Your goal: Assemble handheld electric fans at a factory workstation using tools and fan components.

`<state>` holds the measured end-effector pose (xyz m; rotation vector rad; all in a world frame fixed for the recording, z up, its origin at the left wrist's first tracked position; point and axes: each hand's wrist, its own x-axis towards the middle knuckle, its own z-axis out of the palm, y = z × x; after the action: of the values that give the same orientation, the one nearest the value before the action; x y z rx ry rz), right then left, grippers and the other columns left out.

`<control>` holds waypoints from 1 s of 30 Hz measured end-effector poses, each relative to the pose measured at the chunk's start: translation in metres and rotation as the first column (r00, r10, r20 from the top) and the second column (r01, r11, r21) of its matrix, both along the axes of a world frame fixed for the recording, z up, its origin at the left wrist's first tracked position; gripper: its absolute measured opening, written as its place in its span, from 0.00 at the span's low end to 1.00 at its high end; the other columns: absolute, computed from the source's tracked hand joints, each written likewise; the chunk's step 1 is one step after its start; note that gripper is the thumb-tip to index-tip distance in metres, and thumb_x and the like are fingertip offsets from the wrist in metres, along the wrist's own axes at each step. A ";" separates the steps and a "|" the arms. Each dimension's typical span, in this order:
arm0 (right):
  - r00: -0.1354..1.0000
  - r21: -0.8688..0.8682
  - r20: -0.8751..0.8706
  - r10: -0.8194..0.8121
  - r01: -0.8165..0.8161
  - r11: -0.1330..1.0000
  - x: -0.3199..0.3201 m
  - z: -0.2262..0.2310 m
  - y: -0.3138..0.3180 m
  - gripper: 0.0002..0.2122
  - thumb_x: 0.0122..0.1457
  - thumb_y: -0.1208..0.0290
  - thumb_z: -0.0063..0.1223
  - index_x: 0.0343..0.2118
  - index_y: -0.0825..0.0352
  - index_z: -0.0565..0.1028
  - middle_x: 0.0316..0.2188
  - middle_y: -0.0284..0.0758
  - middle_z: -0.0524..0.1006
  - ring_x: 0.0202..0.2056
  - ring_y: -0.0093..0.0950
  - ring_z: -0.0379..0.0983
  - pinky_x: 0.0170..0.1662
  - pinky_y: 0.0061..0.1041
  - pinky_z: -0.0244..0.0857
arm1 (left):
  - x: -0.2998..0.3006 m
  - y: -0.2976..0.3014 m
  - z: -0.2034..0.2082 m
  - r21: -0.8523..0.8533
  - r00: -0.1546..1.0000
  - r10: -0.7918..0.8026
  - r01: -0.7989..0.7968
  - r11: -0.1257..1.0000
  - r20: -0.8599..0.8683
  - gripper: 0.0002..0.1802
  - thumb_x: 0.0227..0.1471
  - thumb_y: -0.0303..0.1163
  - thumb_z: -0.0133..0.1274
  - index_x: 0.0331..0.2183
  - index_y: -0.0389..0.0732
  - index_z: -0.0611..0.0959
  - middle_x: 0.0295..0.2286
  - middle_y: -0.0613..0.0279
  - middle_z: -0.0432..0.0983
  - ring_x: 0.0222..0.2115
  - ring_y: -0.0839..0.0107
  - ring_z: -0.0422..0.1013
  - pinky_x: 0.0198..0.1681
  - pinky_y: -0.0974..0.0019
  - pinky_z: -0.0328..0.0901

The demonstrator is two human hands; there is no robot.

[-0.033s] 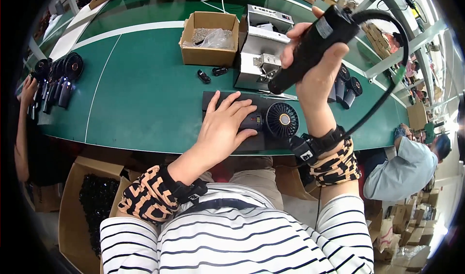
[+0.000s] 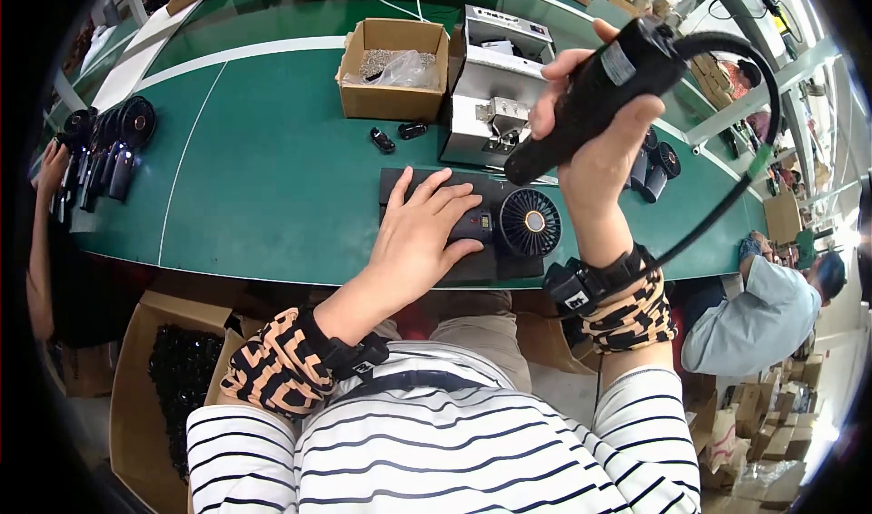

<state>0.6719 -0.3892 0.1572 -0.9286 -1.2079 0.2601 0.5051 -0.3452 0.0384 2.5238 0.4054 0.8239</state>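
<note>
Your left grip [image 2: 413, 237], fingers spread, covers the handle of the black fan [image 2: 530, 223], which lies on the dark mat [image 2: 468, 271] on the green desk [image 2: 263, 169]; your right grip [image 2: 592, 164] is wrapped around the corded black tool [image 2: 607, 83], narrow end angled down toward the fan

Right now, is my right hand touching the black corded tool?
Touching: the head view shows your right hand wrapped around the black corded tool.

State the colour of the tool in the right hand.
The tool is black with a pale label; head view.
</note>
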 end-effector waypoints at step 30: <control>0.963 0.101 -0.172 0.208 -0.192 0.976 -0.034 -0.040 -0.057 0.46 0.45 0.25 0.43 0.57 0.63 0.58 0.24 0.39 0.69 0.12 0.27 0.64 0.14 0.24 0.61 | 0.000 -0.005 0.006 0.107 0.996 -0.006 0.016 0.994 -0.087 0.31 0.43 0.39 0.63 0.50 0.43 0.76 0.50 0.62 0.72 0.59 0.59 0.58 0.62 0.32 0.32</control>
<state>0.6379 -0.4460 0.1173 -0.6948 -1.1352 0.4436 0.5052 -0.3500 0.0440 2.6661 0.3845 0.7527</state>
